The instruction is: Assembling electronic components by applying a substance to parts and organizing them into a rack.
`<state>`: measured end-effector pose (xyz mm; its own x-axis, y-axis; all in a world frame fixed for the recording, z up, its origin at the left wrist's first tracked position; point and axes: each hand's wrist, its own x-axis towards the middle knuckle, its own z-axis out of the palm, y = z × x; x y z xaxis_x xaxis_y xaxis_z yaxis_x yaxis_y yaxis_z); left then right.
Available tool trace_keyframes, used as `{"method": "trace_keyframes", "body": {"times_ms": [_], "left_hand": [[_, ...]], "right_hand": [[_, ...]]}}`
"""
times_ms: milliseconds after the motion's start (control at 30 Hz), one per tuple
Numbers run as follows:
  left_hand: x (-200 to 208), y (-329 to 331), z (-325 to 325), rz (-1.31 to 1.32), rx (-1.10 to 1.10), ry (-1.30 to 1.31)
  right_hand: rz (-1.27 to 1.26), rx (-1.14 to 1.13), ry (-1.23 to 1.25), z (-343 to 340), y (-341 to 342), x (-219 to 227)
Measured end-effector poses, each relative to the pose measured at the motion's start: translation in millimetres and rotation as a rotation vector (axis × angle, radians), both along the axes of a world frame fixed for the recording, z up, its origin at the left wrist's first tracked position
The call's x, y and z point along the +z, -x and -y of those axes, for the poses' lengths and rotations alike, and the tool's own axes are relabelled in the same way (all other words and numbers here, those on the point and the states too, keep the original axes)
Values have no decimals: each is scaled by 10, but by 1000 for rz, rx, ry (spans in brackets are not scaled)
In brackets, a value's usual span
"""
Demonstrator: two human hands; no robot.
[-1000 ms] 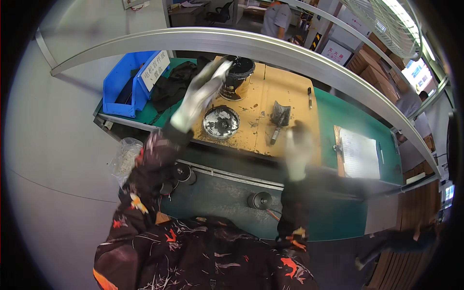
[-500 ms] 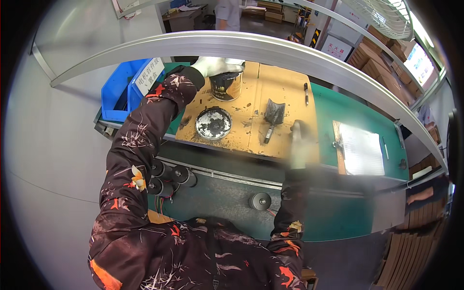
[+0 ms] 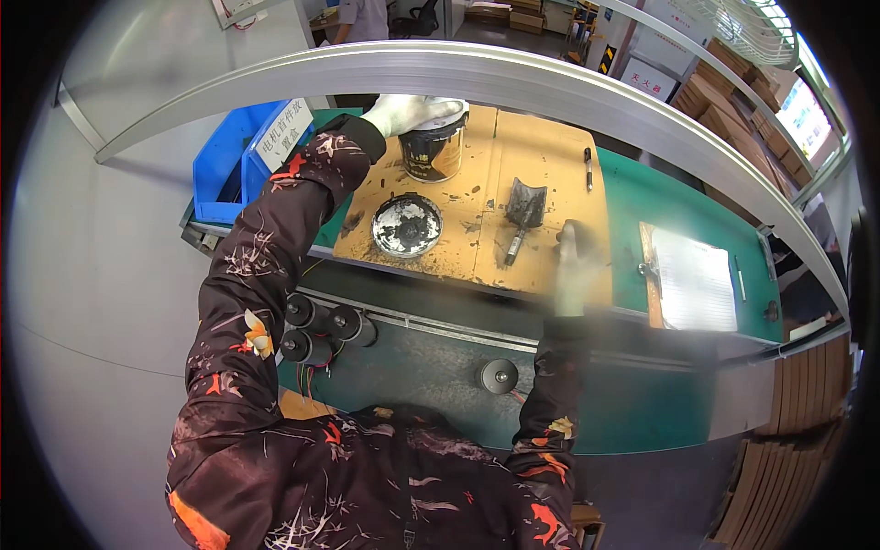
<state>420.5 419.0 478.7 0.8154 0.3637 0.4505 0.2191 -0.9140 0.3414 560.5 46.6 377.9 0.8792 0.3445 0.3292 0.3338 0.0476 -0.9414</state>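
My left hand (image 3: pixel 411 114), in a white glove, lies over the top of a black and gold tin (image 3: pixel 433 154) and grips its rim. Its fingers reach across the tin's upper edge, and part of them is hidden. In front of the tin lies a round lid (image 3: pixel 407 225), smeared with black and white. A scraper (image 3: pixel 524 215) with a black-stained blade rests on the cardboard sheet (image 3: pixel 486 266). Just right of its handle is my gloved right hand (image 3: pixel 572 266), dark at the fingertips; a blur hides its fingers and anything in them.
A blue bin (image 3: pixel 220 183) stands at left. At right are a marker (image 3: pixel 588 170) and a clipboard with paper (image 3: pixel 692 280). Several motors (image 3: pixel 330 323) sit on the lower green surface, with another motor (image 3: pixel 499 376) farther right. A metal bar (image 3: pixel 477 62) crosses above the bench.
The whole view has shifted slightly. My left hand stays on the tin, and my right hand remains beside the scraper. A person in the background appears farther left.
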Motion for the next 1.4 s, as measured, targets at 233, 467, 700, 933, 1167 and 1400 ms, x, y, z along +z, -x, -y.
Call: {"method": "trace_keyframes", "body": {"times_ms": [233,467,700,933,1167,1400], "left_hand": [[-336,-177,-434,90,-56,-262],[115,-77,213,-76,128,-190],[79,-77,232,-68,181,-173],[131,-16,378,-145,243,-143],[308,32,794,107,267,-193],[-848,1729,2797,474,-120,-139]], "right_hand": [[59,-10,11,-13,57,58],[-25,22,47,-32,-52,-82],[67,-62,161,-6,86,73],[53,-62,155,-31,77,22],[301,-220,-16,38,75,-54],[738,941,836,587,1262,-699]]}}
